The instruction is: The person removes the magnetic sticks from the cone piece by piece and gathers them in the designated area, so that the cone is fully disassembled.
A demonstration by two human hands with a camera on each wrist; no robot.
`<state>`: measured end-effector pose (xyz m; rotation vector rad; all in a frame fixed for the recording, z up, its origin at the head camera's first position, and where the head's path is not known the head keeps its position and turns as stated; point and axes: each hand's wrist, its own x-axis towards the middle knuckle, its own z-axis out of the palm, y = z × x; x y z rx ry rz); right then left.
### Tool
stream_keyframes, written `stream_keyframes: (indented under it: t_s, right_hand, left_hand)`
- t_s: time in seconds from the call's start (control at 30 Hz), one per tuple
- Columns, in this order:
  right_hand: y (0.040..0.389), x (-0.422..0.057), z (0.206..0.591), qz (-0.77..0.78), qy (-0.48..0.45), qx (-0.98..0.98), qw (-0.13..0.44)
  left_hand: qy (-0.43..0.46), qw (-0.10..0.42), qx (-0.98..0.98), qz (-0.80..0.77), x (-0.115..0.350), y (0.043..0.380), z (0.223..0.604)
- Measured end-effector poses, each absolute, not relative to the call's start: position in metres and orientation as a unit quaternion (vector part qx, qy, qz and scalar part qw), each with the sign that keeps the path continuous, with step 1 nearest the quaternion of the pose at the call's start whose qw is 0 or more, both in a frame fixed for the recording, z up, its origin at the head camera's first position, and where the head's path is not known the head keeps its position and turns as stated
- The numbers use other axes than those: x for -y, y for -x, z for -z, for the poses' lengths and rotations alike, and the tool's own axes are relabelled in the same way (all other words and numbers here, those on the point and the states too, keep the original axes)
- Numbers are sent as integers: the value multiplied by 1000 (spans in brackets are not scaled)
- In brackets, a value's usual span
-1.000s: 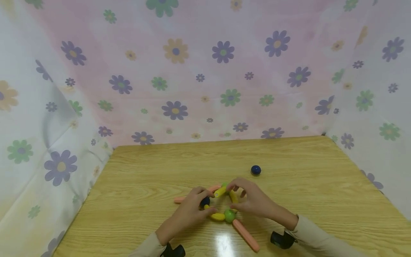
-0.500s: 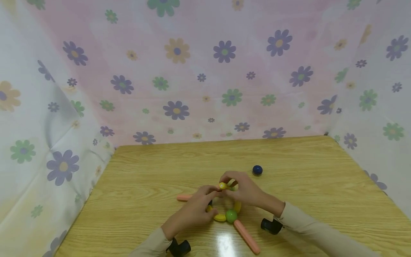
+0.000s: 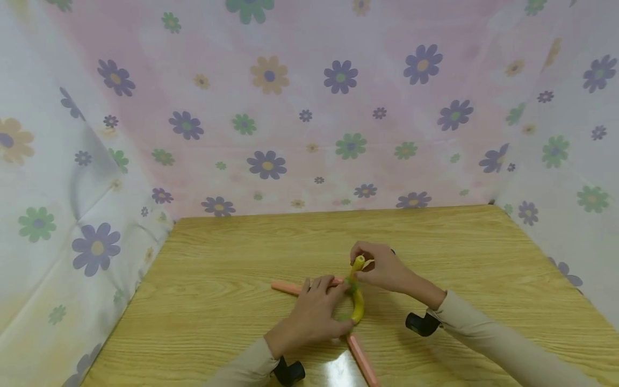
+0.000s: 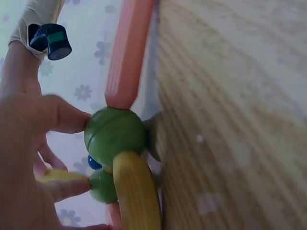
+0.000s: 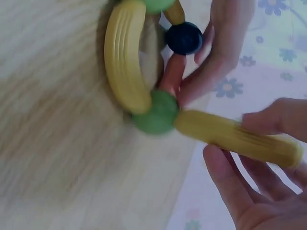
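Observation:
My right hand [image 3: 384,269] pinches a yellow toy rod [image 5: 230,136] between thumb and fingers. The rod is raised from the table, its lower end meeting a green ball [image 5: 156,115]. A curved yellow rod [image 5: 124,57] runs from this ball to a nearer green ball [image 4: 112,134]. My left hand [image 3: 314,314] spans this ring of rods and balls, thumb against the nearer green ball and a finger on the far one. A short salmon rod [image 5: 173,74] and a navy ball [image 5: 183,38] show in the ring; in the head view the left hand covers much of it.
One salmon rod [image 3: 361,360] sticks out from the ring toward the front edge, another [image 3: 285,288] to the left. A loose navy ball [image 3: 394,251] is mostly hidden behind the right hand. Flowered cloth [image 3: 300,102] walls the wooden table [image 3: 459,258] at back and sides.
The right hand has moved up and right with the yellow rod, which now tilts upward from the far green ball. My left hand has shifted right over the ring.

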<state>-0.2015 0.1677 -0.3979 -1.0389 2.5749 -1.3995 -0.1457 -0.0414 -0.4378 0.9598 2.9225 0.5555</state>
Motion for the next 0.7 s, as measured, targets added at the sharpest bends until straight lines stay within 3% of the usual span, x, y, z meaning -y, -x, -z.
stream_keyframes:
  t_s: [0.33, 0.7]
  right_hand:
    - [203, -198, 393, 362, 387, -844, 86]
    - [190, -199, 415, 258, 382, -886, 56]
  left_hand:
    - [-363, 32, -922, -127, 44, 157, 433]
    - [-406, -1, -908, -104, 40, 161, 431]
